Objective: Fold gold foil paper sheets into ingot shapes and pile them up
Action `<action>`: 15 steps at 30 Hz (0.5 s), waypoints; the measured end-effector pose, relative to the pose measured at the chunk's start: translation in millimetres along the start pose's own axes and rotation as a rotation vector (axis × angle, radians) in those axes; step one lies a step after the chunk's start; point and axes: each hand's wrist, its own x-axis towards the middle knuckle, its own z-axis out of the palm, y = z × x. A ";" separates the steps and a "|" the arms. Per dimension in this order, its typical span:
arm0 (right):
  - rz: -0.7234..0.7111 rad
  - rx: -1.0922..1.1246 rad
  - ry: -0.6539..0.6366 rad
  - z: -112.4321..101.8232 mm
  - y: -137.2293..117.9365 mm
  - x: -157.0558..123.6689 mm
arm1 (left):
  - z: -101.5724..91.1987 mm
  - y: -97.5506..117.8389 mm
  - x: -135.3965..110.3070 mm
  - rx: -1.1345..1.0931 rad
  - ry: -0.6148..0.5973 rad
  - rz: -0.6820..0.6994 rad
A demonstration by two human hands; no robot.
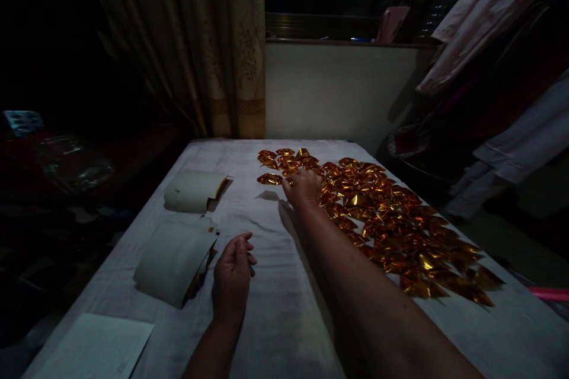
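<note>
The folded gold foil pieces (400, 225) are spread over the right side of the cloth-covered table (275, 320), from 12 o'clock round to about 4. 1 loose piece (269, 179) sits just off the patch, at 9 o'clock from the right hand (304, 188). That hand is stretched onto the patch's far end, fingers down on the foil; too dark to tell if it's pinching any. The left hand (233, 275) rests on the cloth, fingers loosely curled, holding nothing. Curled paper stack (173, 260) at its 9 o'clock, a 2nd stack (193, 190) at 11, flat sheet (95, 346) at 7.
</note>
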 end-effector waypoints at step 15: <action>0.015 -0.123 -0.102 49.3 -8.8 76.1 | -0.1 -6.4 -2.9 0.003 -0.017 -0.049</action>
